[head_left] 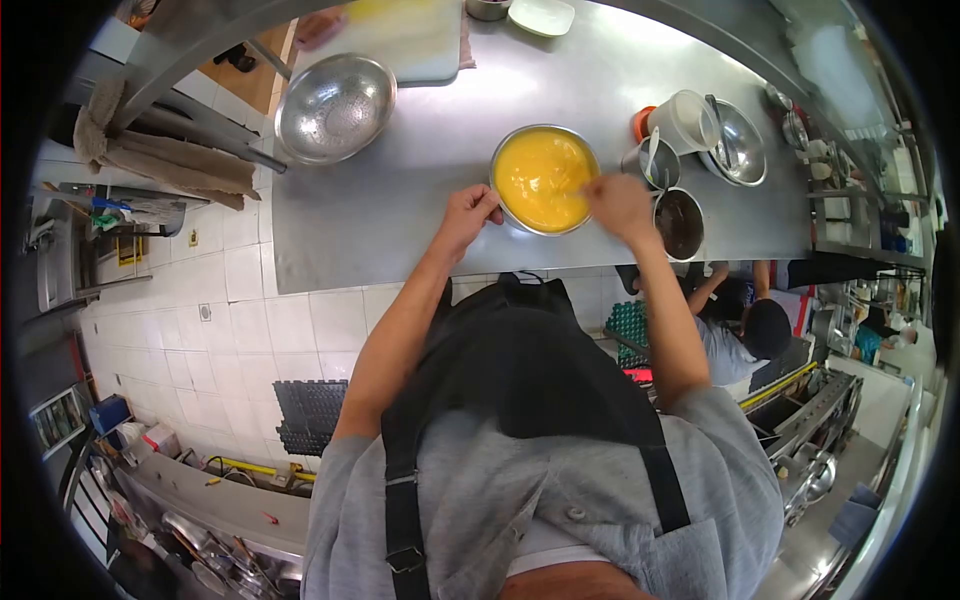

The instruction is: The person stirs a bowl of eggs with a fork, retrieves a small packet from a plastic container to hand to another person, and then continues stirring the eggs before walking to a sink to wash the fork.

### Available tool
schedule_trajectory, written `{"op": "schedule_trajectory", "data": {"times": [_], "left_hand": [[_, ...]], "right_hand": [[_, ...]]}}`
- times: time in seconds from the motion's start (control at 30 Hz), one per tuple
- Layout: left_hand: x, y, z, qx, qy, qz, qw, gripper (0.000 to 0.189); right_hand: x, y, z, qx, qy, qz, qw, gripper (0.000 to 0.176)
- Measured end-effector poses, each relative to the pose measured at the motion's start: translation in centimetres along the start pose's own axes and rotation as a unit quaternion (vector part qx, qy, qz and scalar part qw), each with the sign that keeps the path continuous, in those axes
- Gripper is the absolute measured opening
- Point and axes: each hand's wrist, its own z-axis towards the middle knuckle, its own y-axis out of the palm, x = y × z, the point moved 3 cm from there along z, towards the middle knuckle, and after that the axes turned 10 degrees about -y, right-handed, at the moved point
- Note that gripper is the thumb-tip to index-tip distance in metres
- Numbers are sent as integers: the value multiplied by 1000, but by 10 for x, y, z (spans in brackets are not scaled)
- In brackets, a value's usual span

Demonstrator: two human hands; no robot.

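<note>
A metal bowl (497, 205) of yellow liquid (535, 175), which looks like beaten egg, stands on the steel counter in front of me. My left hand (470, 218) pinches the bowl's left rim between thumb and fingers. Over the right rim, my right hand (620, 207) is closed and smeared by motion. A thin blurred streak runs from its fingers into the liquid, and the kind of utensil cannot be made out. The liquid's surface is rippled near that hand. Just right of my right hand sits a pot (680, 225) with dark contents.
A wet, empty metal bowl (335, 108) stands at the left. Behind it lies a white cutting board (420, 50). A white tub (685, 122), a small pot (655, 163) with a spoon and another metal bowl (738, 145) crowd the right. A co-worker (740, 335) is at the right.
</note>
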Motion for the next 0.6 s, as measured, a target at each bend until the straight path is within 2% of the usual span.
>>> {"op": "schedule_trajectory", "data": {"times": [0.03,0.13,0.23,0.27,0.37,0.4,0.5,0.53,0.6], "left_hand": [[-2,1,-1,0,1,-7,1000,26],[2,2,-2,-3,2,-9,1000,26],[5,1,-3,5,5,0,1000,24],[3,1,-2,8,13,-4,1000,24],[5,4,-7,27,9,-7,1000,23],[9,5,-7,34,7,-7,999,23],[-3,-1,3,3,21,-8,1000,23],[-3,-1,3,3,22,-10,1000,23],[0,0,-1,2,24,-7,1000,23]], "right_hand": [[2,-14,1,31,41,21,998,29],[8,47,4,-41,-52,-74,995,27],[11,16,5,40,-73,8,996,24],[8,-10,10,24,25,31,999,25],[14,47,7,-33,-22,-39,998,30],[-1,48,3,-73,-55,-51,995,35],[-2,16,-10,-11,-47,24,999,35],[-1,-1,-16,46,-44,36,997,34],[1,-29,-26,41,-13,33,999,34]]}}
